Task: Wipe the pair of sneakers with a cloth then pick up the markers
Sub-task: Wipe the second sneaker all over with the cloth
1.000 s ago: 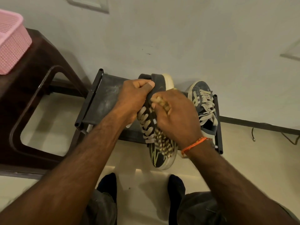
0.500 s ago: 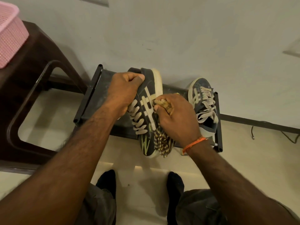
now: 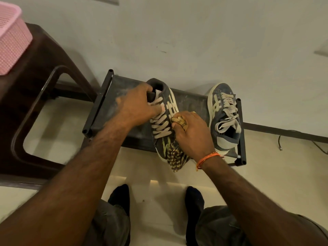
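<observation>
A dark blue sneaker (image 3: 167, 103) with cream stripes and laces lies on a low black rack (image 3: 104, 102), its toe toward me. My left hand (image 3: 136, 105) grips it at the heel opening, fingers over the laces. My right hand (image 3: 192, 134) holds a striped brown-and-cream cloth (image 3: 177, 157) against the sneaker's right side; the cloth's end hangs past the toe. The second sneaker (image 3: 223, 118) stands on the rack's right end, untouched. No markers are in view.
A dark brown plastic stool (image 3: 40, 96) stands at left with a pink basket (image 3: 10, 41) on it. A white wall rises right behind the rack. A cable (image 3: 280, 142) lies on the floor at right. My feet in dark socks (image 3: 120, 197) are below.
The held sneaker has rolled from its side to laces-up and come down onto the rack. My left hand shifted to the heel opening. My right hand slid the cloth along the shoe's right side.
</observation>
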